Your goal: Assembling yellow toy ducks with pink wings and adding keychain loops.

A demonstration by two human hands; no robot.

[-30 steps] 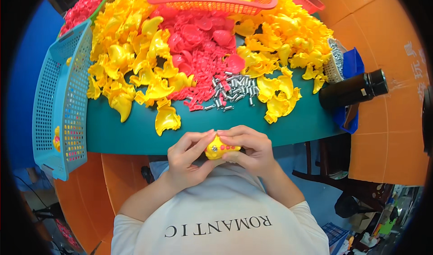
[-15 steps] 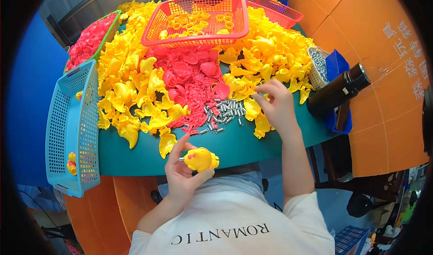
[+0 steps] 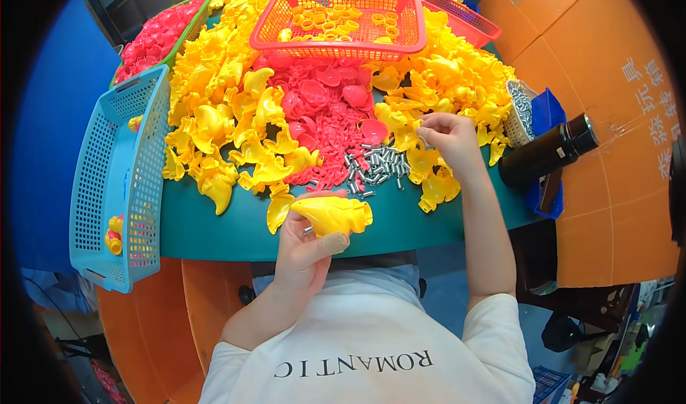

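My left hand (image 3: 299, 260) is closed around a yellow plastic toy body (image 3: 330, 214), held just above the table's near edge. Beside the fingers, a small metal cylinder (image 3: 308, 230) sticks out of the toy. My right hand (image 3: 451, 138) is at the near side of the right-hand heap of yellow shell parts (image 3: 468, 72), thumb and fingertips pinched together. Whatever is between those fingertips is too small to make out. Left of it lie loose silver metal cylinders (image 3: 379, 165), next to a pile of pink plastic pieces (image 3: 321, 115).
A red basket (image 3: 336, 49) with yellow rings stands at the back. Another yellow heap (image 3: 214, 68) spreads leftward. The blue basket (image 3: 146, 182) at the left holds a few toys. A black flask (image 3: 547, 149) leans by a bowl of screws (image 3: 520, 111) on the green table (image 3: 207, 232).
My left hand has turned the toy, so its pink-marked face no longer shows and a longer yellow side does. My right hand's fingers have drawn together over the yellow parts. The view has shifted slightly.
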